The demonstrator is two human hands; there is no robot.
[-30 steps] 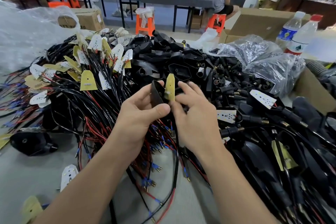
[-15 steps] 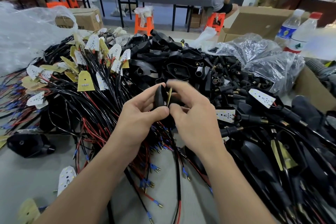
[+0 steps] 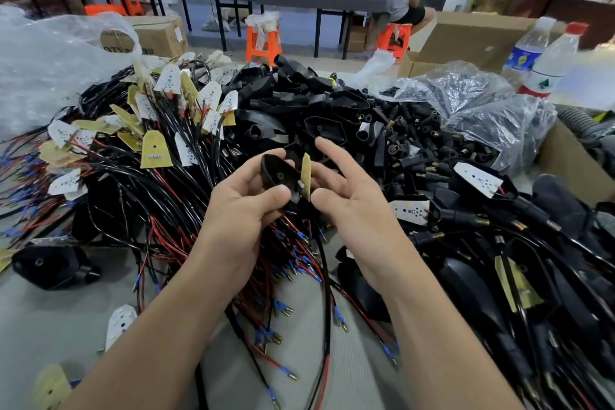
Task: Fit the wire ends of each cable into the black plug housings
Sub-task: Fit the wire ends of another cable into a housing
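Black plug housing (image 3: pixel 279 176) at centre frame, gripped in the left hand (image 3: pixel 239 210), thumb and curled fingers clamped round it, above the cable pile (image 3: pixel 166 196). A yellow board (image 3: pixel 306 173) stands edge-on against it. Right hand (image 3: pixel 352 206): fingers spread loose, thumb tip just beside that board.

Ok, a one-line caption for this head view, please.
Left hand grips a black plug housing, right hand touches the yellow board beside it, over a heap of red and black cables.
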